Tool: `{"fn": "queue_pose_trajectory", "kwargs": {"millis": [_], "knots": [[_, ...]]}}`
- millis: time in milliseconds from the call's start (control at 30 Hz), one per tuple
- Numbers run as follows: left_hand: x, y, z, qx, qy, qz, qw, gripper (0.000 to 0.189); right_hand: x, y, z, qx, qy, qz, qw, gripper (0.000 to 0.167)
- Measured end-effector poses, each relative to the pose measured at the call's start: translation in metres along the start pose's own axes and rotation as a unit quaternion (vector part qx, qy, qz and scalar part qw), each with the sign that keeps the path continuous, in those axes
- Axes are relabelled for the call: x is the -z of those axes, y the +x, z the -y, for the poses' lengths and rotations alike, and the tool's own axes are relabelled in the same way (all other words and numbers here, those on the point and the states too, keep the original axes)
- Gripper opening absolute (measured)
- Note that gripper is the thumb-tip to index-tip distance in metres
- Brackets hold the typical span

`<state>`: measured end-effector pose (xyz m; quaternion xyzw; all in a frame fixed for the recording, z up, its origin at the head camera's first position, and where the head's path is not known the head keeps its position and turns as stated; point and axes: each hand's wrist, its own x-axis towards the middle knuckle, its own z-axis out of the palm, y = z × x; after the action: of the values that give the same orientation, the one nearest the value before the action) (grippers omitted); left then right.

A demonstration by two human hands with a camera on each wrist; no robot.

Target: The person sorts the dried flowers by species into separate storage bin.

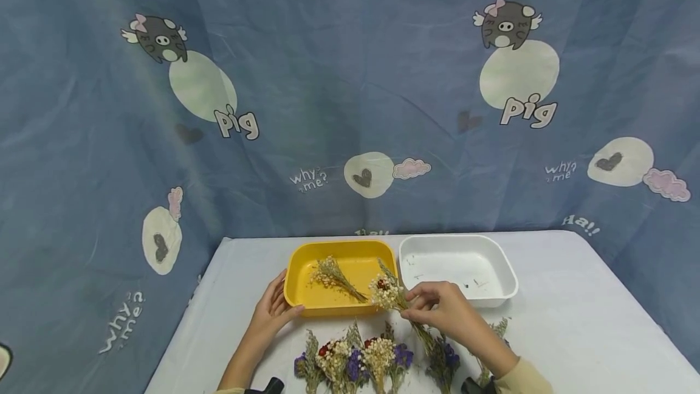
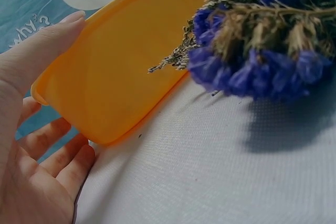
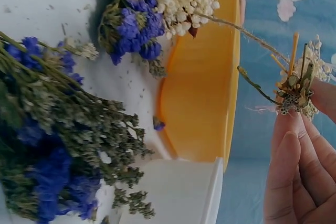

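My left hand (image 1: 271, 307) holds the yellow tray (image 1: 298, 311) at its left end. In the left wrist view the thumb (image 2: 58, 38) lies along the rim, with the fingers (image 2: 58, 148) spread under the corner. My right hand (image 1: 440, 309) pinches a small dried flower bunch (image 1: 387, 292) by its stems, its cream and red heads over the tray's front right corner. The right wrist view looks onto the cut stem ends (image 3: 294, 90) between thumb and fingers. Inside the yellow tray lies another dried bunch (image 1: 333, 276), heads to the left.
Beside the yellow tray stands a white tray (image 1: 500, 297) with a few dark bits in it. Several dried bunches with purple, cream and red flowers (image 1: 355, 360) lie along the table's near side. A patterned blue cloth (image 1: 350, 108) hangs behind the white table (image 1: 579, 321).
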<state>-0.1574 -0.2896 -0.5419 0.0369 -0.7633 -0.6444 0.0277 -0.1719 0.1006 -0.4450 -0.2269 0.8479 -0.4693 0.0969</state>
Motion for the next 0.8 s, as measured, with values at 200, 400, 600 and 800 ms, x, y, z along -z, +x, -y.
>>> {"fn": "queue_pose_trajectory", "kwargs": {"millis": [200,400,600,800], "knots": [[-0.001,0.0,0.0,0.01,-0.002,0.001,0.9999,0.092,0.0,0.009,0.002,0.01,-0.015,-0.001,0.9998,0.025],[-0.001,0.0,0.0,0.006,-0.001,0.003,1.0,0.092,-0.001,0.02,0.009,0.017,-0.024,-0.001,0.9996,0.021],[-0.002,0.001,0.001,0.005,-0.005,0.003,1.0,0.091,-0.002,0.03,0.014,0.03,-0.036,-0.001,0.9989,0.023],[-0.001,0.002,0.002,0.006,-0.004,0.003,1.0,0.092,-0.002,0.039,0.013,0.03,-0.05,0.002,0.9983,0.02]]}}
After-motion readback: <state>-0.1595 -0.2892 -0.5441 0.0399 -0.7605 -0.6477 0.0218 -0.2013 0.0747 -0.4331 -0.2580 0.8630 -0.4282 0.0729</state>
